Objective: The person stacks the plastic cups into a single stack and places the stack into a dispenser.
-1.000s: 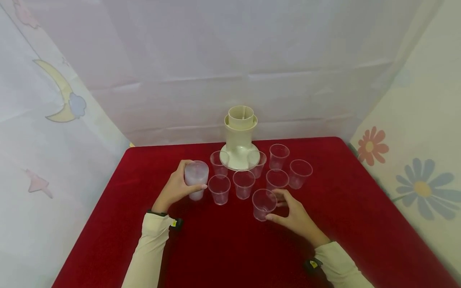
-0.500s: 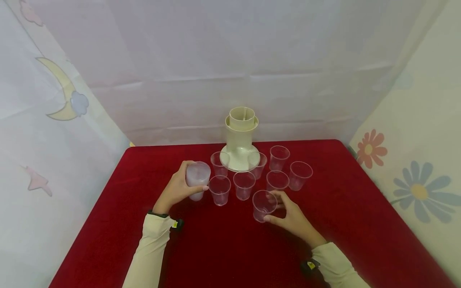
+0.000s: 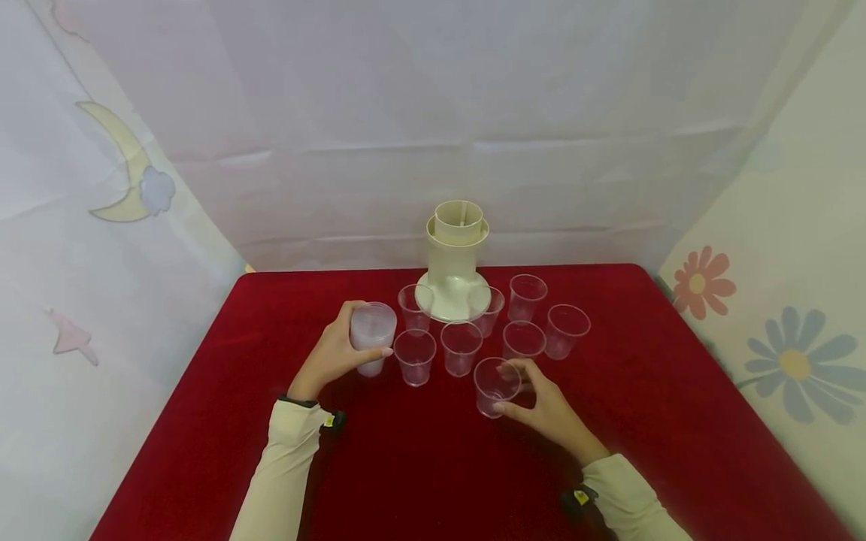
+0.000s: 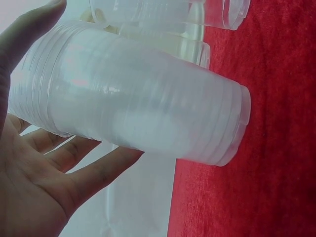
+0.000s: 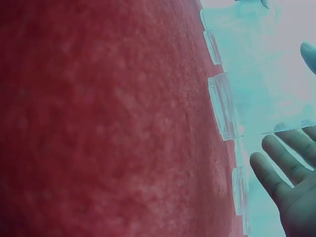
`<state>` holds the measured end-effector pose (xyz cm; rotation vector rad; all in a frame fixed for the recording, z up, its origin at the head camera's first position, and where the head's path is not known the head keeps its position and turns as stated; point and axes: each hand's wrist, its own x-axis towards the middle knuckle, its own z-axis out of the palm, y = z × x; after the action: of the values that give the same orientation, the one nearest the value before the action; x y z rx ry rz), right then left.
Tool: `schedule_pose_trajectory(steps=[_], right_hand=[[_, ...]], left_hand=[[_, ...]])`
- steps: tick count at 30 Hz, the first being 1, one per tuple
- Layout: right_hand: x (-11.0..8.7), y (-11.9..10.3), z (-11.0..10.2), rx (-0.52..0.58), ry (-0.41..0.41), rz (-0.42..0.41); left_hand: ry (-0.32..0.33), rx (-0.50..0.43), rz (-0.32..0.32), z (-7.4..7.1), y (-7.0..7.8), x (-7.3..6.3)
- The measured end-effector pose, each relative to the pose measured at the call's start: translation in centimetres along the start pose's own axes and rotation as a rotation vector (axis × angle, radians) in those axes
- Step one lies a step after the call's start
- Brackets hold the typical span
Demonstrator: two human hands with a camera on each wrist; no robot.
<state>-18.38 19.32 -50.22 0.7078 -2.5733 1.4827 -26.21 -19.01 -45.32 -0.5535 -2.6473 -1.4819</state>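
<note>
On the left of the red table, my left hand [image 3: 336, 351] holds a tall stack of clear plastic cups [image 3: 372, 324], thumb at the front side and fingers round the back. In the left wrist view the nested cups [image 4: 148, 94] lie between thumb and fingers. My right hand [image 3: 551, 406] grips a single clear plastic cup [image 3: 496, 387], the one closest to me. Its thumb is at the cup's front and its fingertips show through the far wall. In the right wrist view the cup's base [image 5: 222, 106] is right at the red cloth.
Several more clear cups, such as one cup [image 3: 415, 359] beside the stack and another cup [image 3: 567, 330] at the right, stand upright. A cream cylindrical appliance base [image 3: 452, 274] stands behind them. The red cloth [image 3: 419, 466] covers the table; printed curtains hang behind and at both sides.
My right hand has moved slightly left, its fingers and thumb coming further round the near cup. The left hand and its stack have hardly moved; the view has shifted a little.
</note>
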Motion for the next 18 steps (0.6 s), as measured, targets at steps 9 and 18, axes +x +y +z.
schedule_pose_trajectory(steps=[9, 18], right_hand=[[0.1, -0.3, -0.2, 0.056, 0.016, -0.006], [0.6, -1.5, -0.6, 0.080, 0.036, -0.034]], left_hand=[[-0.006, -0.018, -0.007, 0.1, 0.1, 0.2], [-0.008, -0.022, -0.001, 0.1, -0.1, 0.1]])
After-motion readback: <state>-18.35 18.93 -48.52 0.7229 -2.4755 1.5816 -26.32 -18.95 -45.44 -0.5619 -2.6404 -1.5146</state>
